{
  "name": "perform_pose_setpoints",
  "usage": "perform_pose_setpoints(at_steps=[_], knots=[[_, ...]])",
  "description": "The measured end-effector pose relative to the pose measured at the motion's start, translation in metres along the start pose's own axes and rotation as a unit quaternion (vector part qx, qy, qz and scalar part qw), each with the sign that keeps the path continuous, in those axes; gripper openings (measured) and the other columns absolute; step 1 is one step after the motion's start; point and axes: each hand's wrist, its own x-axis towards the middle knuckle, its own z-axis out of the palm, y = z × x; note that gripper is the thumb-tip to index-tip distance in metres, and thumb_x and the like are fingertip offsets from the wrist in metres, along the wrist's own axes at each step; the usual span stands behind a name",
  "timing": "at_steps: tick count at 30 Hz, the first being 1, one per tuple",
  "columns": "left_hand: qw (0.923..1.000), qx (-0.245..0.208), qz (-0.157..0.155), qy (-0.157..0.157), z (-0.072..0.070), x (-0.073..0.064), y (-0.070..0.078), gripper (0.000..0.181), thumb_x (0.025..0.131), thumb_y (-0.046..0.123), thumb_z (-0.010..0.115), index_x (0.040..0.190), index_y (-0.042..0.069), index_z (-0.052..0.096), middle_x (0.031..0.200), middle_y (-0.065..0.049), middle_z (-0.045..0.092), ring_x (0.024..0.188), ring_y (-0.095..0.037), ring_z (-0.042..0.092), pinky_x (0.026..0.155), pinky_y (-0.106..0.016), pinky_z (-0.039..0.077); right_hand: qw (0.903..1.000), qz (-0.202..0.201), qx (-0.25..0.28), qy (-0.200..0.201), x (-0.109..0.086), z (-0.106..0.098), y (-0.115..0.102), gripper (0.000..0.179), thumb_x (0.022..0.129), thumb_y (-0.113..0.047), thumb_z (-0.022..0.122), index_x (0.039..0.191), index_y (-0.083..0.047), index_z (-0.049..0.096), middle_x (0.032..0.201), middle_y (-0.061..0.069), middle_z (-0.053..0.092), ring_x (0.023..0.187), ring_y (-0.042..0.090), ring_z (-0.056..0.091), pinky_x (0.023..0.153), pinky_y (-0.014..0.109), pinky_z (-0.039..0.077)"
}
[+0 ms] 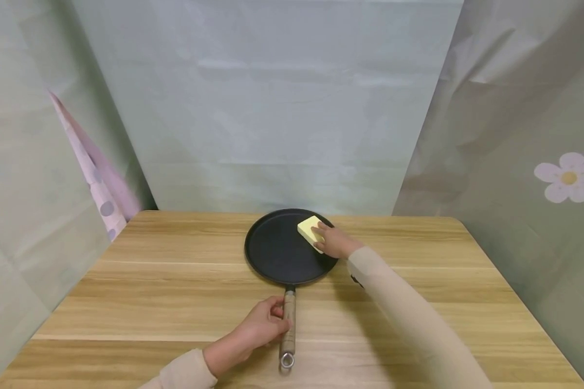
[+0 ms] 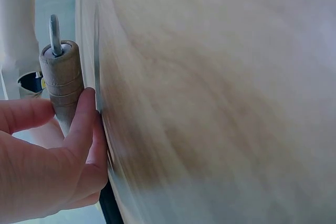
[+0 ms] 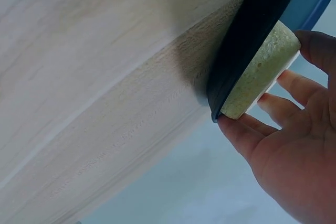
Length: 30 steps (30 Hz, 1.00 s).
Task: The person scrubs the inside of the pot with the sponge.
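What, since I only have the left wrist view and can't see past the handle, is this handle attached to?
Observer: A round black pan, as the head view shows.
Operator: Is anything on it?
Observer: Yes, a yellow sponge, toward the pan's right side in the head view.
Operator: Are both hands busy?
Observer: Yes. The right hand grips that sponge, with fingers at both its ends.

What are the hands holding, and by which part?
The left hand holds the pan by its handle; the right hand holds the sponge by its edges.
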Motion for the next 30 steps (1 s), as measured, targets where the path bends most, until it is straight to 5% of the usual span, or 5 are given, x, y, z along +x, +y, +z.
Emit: perform_pose_setpoints(at_steps=[4,9,21,24,30], knots=[[1.0,-0.002,0.001,-0.002,0.0,0.0,0.0,0.057,0.084,-0.007,0.062,0.135,-0.013,0.038,0.094,-0.011,0.047,0.075,-0.014,0.058,0.064,-0.031,0.055,1.0,-0.002,-0.003,-0.008,-0.007,-0.001,-0.001,0.056,0.1,-0.024,0.05,0.15,-0.006,0.031,0.156,0.02,0.02,0.119,0.041,0.052,0.107,0.046,0.038],[1.0,0.001,-0.001,-0.002,0.0,0.0,-0.001,0.056,0.084,-0.006,0.062,0.135,-0.013,0.038,0.094,-0.011,0.047,0.075,-0.014,0.058,0.064,-0.031,0.055,0.9999,-0.008,0.004,-0.014,-0.013,-0.001,-0.003,0.057,0.1,-0.023,0.051,0.15,-0.007,0.03,0.156,0.018,0.018,0.086,0.028,0.065,0.099,0.043,0.044],[1.0,-0.002,0.005,0.003,0.001,0.0,0.001,0.058,0.083,-0.008,0.062,0.135,-0.014,0.038,0.094,-0.012,0.047,0.075,-0.014,0.058,0.065,-0.031,0.056,0.9996,-0.028,0.002,-0.008,-0.024,0.001,-0.006,0.058,0.1,-0.025,0.052,0.15,-0.006,0.03,0.156,0.019,0.018,0.05,0.014,0.049,0.083,0.035,0.05],[1.0,-0.002,0.004,0.002,0.0,0.0,0.002,0.058,0.083,-0.008,0.062,0.135,-0.014,0.038,0.094,-0.012,0.047,0.075,-0.014,0.058,0.065,-0.031,0.056,0.9992,-0.039,0.0,-0.001,-0.029,0.003,-0.008,0.057,0.1,-0.025,0.052,0.149,-0.005,0.031,0.155,0.02,0.02,0.045,0.011,0.042,0.08,0.033,0.05],[1.0,-0.002,0.004,0.001,0.0,-0.001,0.001,0.058,0.083,-0.008,0.062,0.135,-0.013,0.038,0.095,-0.012,0.046,0.075,-0.014,0.058,0.064,-0.03,0.056,0.9987,-0.049,0.008,0.013,-0.035,0.007,-0.014,0.056,0.099,-0.023,0.054,0.147,-0.002,0.035,0.154,0.022,0.023,0.055,0.02,0.057,0.097,0.042,0.046]])
